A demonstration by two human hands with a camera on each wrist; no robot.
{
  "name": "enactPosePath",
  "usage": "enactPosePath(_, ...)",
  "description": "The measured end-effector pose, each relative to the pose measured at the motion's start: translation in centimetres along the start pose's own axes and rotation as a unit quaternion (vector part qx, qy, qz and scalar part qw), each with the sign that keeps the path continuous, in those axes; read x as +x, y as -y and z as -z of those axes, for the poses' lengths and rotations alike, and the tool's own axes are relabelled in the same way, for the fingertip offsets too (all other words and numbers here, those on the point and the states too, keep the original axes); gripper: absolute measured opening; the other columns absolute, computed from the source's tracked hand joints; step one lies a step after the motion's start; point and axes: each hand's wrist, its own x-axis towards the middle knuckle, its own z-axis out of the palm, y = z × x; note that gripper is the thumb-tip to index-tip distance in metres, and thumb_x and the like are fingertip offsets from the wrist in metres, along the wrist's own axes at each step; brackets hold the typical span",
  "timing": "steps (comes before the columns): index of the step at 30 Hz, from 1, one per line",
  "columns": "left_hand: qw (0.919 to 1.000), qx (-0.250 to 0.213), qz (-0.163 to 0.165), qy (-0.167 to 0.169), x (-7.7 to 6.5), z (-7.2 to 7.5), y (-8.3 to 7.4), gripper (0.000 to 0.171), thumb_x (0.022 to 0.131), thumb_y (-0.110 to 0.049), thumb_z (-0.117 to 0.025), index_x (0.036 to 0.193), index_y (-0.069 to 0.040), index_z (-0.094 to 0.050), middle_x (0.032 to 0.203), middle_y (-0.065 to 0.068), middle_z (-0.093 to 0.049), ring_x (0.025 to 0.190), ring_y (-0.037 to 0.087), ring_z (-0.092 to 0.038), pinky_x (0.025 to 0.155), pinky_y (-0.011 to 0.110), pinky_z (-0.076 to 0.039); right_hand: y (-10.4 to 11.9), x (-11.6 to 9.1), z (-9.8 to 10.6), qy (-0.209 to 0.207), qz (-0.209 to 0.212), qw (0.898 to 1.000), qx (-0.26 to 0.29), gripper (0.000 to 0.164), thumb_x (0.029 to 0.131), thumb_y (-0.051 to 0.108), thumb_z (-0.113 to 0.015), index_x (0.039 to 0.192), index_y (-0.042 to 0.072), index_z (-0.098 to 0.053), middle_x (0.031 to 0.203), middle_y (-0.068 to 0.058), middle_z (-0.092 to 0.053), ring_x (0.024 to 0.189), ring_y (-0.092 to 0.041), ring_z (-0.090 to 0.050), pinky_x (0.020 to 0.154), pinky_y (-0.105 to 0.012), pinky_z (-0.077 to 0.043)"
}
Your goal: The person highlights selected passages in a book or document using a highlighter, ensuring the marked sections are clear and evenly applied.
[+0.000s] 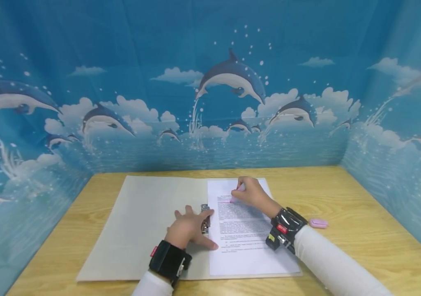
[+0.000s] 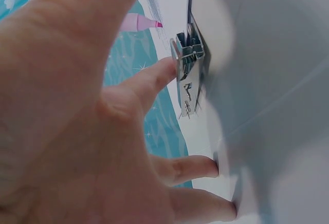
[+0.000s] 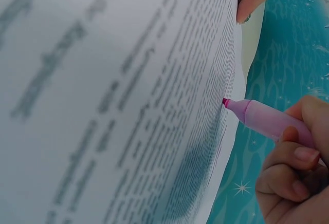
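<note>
My right hand (image 1: pixel 251 192) pinches a pink highlighter (image 3: pixel 270 120) with its tip at the upper lines of a printed sheet (image 1: pixel 251 259). A pink line shows near the top of the text in the head view. The sheet lies on the right side of an opened folder (image 1: pixel 151 213) with a metal clip (image 2: pixel 188 75) along its middle. Spread over that clip is my left hand (image 1: pixel 189 227), fingers extended; its thumb and index finger reach the sheet's left edge, and other fingertips rest on the folder's left cover.
A pink highlighter cap (image 1: pixel 318 223) lies on the wooden table (image 1: pixel 365 246), right of the folder and beside my right wrist. Behind and at both sides of the table hangs a blue curtain (image 1: pixel 151 49) printed with dolphins.
</note>
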Motion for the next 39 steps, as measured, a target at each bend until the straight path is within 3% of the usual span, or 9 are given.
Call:
enactPosePath(21, 1.0000, -0.001, -0.004, 0.004, -0.1, 0.0, -0.1, 0.106, 0.045, -0.060, -0.081, 0.140, -0.037, -0.039, 0.153, 0.030, -0.017, 0.132, 0.060, -0.012, 0.091, 0.081, -0.030, -1.0, -0.8, 1.4, -0.004, -0.026, 1.000, 0.006, 0.017, 0.073, 0.012, -0.070, 0.067, 0.005, -0.055, 0.059, -0.006, -0.060, 0.050, -0.012, -0.048, 0.045, -0.024, -0.040)
enactPosePath(29, 0.9999, -0.010, -0.001, 0.005, -0.1, -0.1, 0.0, 0.105, 0.046, -0.059, -0.081, 0.140, -0.037, -0.040, 0.153, 0.030, -0.018, 0.132, 0.060, -0.012, 0.090, 0.081, -0.030, -1.7, -1.0, 1.8, -0.001, -0.033, 0.999, 0.006, 0.016, 0.074, 0.010, -0.068, 0.068, 0.004, -0.054, 0.059, -0.005, -0.055, 0.051, -0.012, -0.047, 0.045, -0.023, -0.040)
enactPosePath(39, 0.9999, -0.006, -0.004, 0.007, 0.0, 0.0, 0.0, 0.105, 0.047, -0.060, -0.081, 0.141, -0.038, -0.039, 0.153, 0.029, -0.017, 0.133, 0.059, -0.012, 0.089, 0.081, -0.031, -2.8, -1.4, 2.5, -0.019, -0.014, 1.000, 0.017, 0.016, 0.073, 0.009, -0.068, 0.067, 0.004, -0.054, 0.055, -0.003, -0.053, 0.048, -0.011, -0.045, 0.042, -0.022, -0.039)
